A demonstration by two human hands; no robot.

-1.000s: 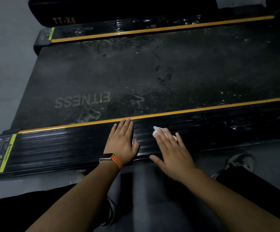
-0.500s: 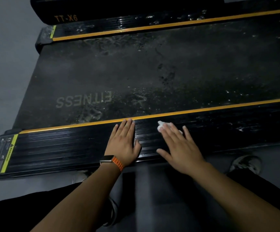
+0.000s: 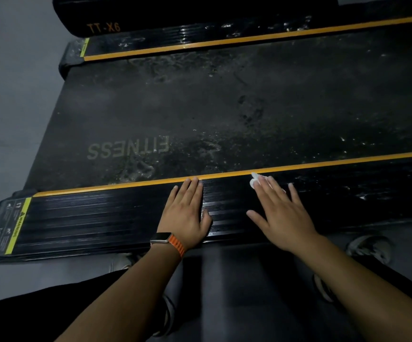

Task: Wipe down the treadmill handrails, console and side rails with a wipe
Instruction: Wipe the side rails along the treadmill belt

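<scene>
Head view looks down across the treadmill deck, with the near side rail (image 3: 101, 218) running left to right in front of the person. At its left end sits a warning label (image 3: 15, 224), and the ribbed black stretch beside it shows an even sheen.

Next comes the left hand (image 3: 186, 213), with a smartwatch (image 3: 161, 236) on an orange band at its wrist. It lies flat on the rail, fingers straight and close together, tips touching the yellow stripe (image 3: 348, 162), gripping nothing. It has kept that spot over the last second, so it reads as a brace.

Just to its right, the right hand (image 3: 281, 213) is also flat, with fingers spread, pressing the white wipe (image 3: 255, 181) against the rail. Only a crumpled corner shows beyond the fingertips, right at the stripe. A second ago the wipe sat nearer the middle of the rail's width; it has since slid outward to the stripe edge and a little to the right. That suggests the stroke is working across the rail and advancing rightward.

Farther right, the rail carries pale smears and specks, so that stretch probably remains to be wiped. So does the far side rail (image 3: 224, 33) beyond the dusty running belt (image 3: 224, 107). Handrails and console are out of view.
</scene>
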